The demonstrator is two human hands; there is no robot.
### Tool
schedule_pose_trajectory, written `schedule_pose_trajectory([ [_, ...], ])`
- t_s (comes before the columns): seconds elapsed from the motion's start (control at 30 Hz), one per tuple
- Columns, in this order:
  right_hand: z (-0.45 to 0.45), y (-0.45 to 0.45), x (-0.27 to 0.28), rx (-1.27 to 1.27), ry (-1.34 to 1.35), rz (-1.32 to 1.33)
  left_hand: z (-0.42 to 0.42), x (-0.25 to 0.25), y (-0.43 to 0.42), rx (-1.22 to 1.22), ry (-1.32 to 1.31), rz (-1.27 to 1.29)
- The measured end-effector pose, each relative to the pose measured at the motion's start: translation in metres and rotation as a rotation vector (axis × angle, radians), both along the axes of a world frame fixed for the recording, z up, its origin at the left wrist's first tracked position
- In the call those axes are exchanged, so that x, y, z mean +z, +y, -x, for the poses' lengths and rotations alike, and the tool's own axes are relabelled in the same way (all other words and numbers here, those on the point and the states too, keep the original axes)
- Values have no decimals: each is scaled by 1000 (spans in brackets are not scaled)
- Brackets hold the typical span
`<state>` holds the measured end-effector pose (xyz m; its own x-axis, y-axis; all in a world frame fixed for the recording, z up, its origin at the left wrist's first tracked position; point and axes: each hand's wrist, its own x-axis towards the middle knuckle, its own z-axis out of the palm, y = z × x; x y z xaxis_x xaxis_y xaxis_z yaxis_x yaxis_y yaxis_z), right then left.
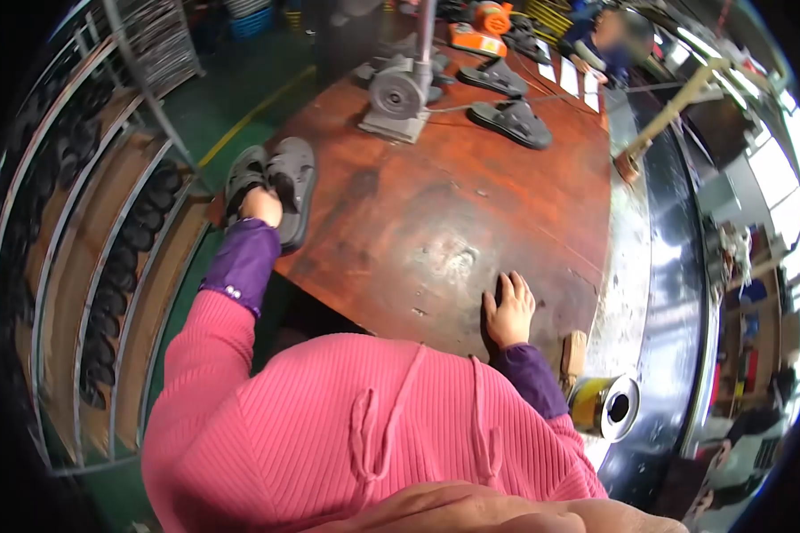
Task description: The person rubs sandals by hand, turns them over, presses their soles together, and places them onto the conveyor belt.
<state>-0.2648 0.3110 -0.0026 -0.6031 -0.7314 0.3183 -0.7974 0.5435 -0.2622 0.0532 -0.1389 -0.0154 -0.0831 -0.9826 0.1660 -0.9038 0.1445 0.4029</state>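
My left hand (262, 206) is closed on a pair of dark grey sandals (295, 175) at the left edge of the reddish-brown worktable (391, 222). Its fingers go in between the two sandals and are partly hidden. Flat on the tabletop near the front right corner lies my right hand (509, 311), fingers spread, holding nothing. Farther back on the table are two more dark sandals (512, 123), well apart from both hands.
A metal post on a grey base (396, 107) stands at the table's back. Behind it are an orange device (480, 35) and a person (600, 44). An open can (609, 407) sits at the right. Racks of dark footwear (116, 293) line the left.
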Motion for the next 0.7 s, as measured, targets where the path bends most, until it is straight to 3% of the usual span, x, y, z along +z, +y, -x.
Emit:
schedule_pose_trajectory([
  [0.17,-2,3,3,-20,-24,19,-1,33,48,-66,-85,-18],
  [0.33,-3,6,8,-50,-55,-3,-8,22,120,-237,66,321],
  [0.4,-3,6,8,-55,-53,-10,-4,33,154,-442,147,461],
  [0.47,-4,6,8,-60,-37,-14,3,26,168,-696,340,349],
  [0.53,-4,7,7,-64,-81,-28,13,24,181,-808,295,325],
  [0.7,-5,12,9,-80,-84,-28,41,7,192,-894,251,272],
])
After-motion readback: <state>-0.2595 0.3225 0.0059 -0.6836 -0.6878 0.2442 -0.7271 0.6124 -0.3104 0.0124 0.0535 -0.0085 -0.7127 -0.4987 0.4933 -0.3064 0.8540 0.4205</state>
